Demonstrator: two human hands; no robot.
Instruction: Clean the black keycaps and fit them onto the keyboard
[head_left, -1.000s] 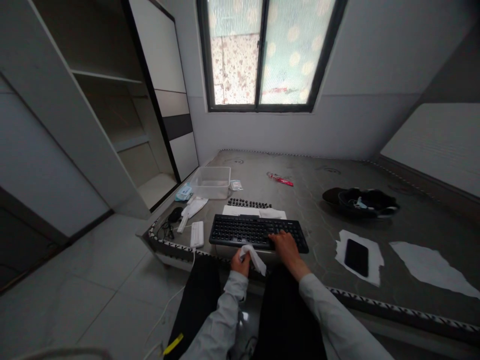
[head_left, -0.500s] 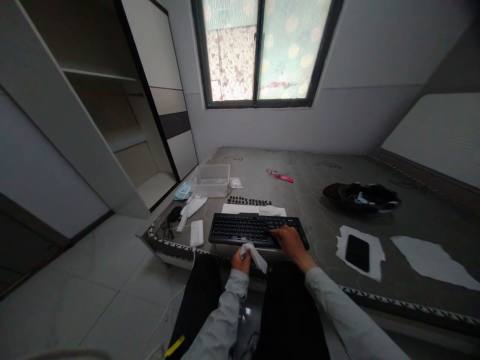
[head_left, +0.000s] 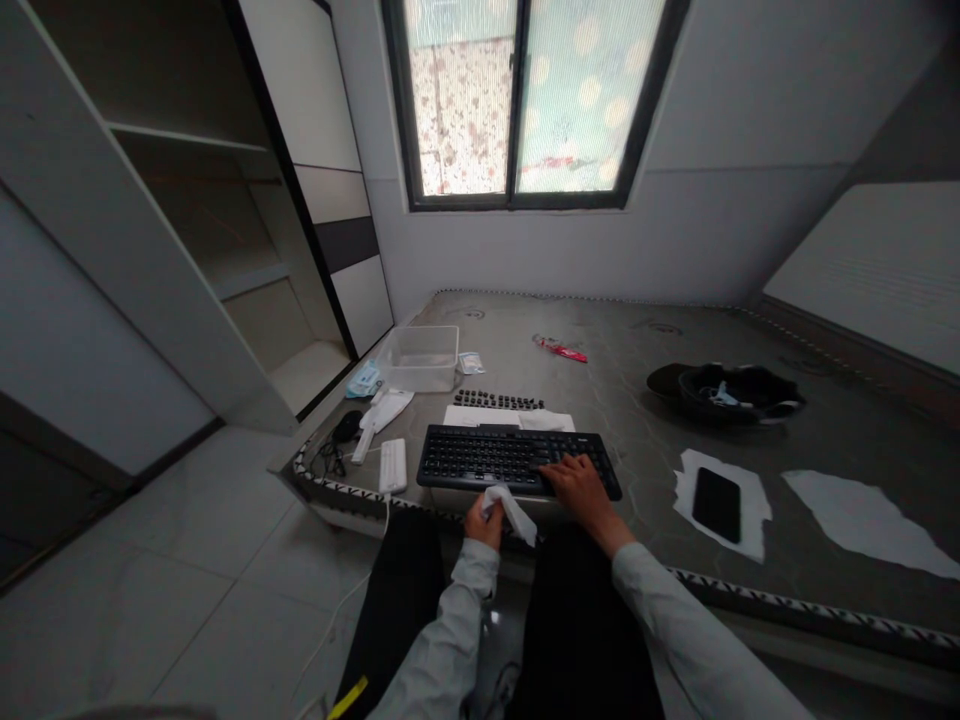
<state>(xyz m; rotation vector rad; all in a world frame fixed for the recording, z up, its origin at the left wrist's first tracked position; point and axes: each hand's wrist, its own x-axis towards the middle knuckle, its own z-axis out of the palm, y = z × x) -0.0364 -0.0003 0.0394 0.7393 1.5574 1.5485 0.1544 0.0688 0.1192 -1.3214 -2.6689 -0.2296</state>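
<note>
At far left, white wardrobe (head_left: 360, 295) with bare shelves. Along left edge of grey mattress (head_left: 637, 350): blue face mask (head_left: 365, 378), black mouse (head_left: 347, 427) with coiled cable, white power bank (head_left: 394, 466) with cord running down. Behind these, clear plastic bin (head_left: 417, 381). Next, left hand (head_left: 482, 525) just in front of near edge of black keyboard (head_left: 487, 458), fingers closed around crumpled white tissue (head_left: 514, 515). Keyboard lying lengthwise on mattress edge, directly before the seated person; beyond it, loose black keycaps (head_left: 499, 401) in rows. Farther back, red packet (head_left: 566, 352). Right hand (head_left: 581, 492) over right part of keyboard, fingers bent and close together, tips down among the keys; cannot tell at this size whether pinching anything. Well apart to the right: black smartphone (head_left: 717, 504) on torn white paper (head_left: 756, 530), dark cap (head_left: 742, 400) behind, second paper sheet (head_left: 862, 515) at far right.
</note>
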